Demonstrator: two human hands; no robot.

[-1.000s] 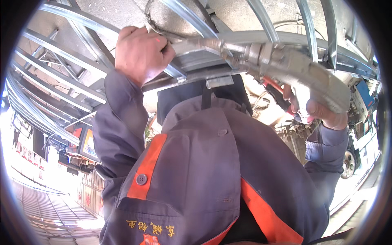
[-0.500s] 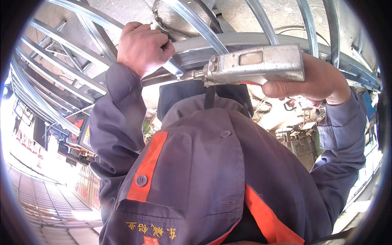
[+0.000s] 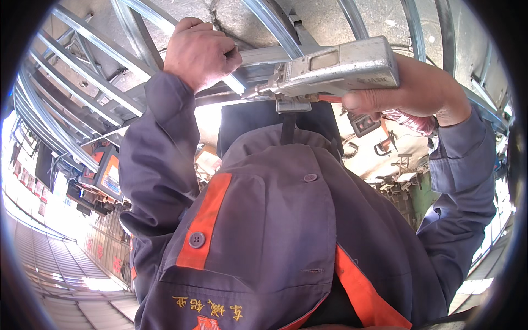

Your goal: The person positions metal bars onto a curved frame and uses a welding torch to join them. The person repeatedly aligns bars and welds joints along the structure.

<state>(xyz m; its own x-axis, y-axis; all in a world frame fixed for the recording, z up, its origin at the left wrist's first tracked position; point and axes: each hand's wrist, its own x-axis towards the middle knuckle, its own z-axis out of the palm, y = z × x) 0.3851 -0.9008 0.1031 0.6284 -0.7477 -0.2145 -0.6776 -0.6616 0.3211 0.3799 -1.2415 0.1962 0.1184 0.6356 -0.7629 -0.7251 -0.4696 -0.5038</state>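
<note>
My left hand [image 3: 202,55] is closed in a fist round a shiny metal bar [image 3: 235,84], whose end comes out below the fingers. In my right hand [image 3: 422,87] is a silver, boxy, pistol-shaped power tool [image 3: 342,65] with a narrow nose. The nose points left and its tip meets the end of the bar, or lies right beside it; I cannot tell if they touch. My right thumb lies along the tool's lower side, and its grip and my other right fingers are mostly hidden.
A frame of spaced metal bars [image 3: 99,59] spreads across the left and far side. Beyond it lies a concrete floor [image 3: 379,17]. An orange and black machine [image 3: 108,171] stands at the left. Assorted metal parts and tools [image 3: 404,179] lie at the right behind my arm.
The tool has tilted, its rear end rising a little and its nose now slanting down to the left. My left hand has shifted slightly right and up, still on the bar. The whole view has shifted slightly.
</note>
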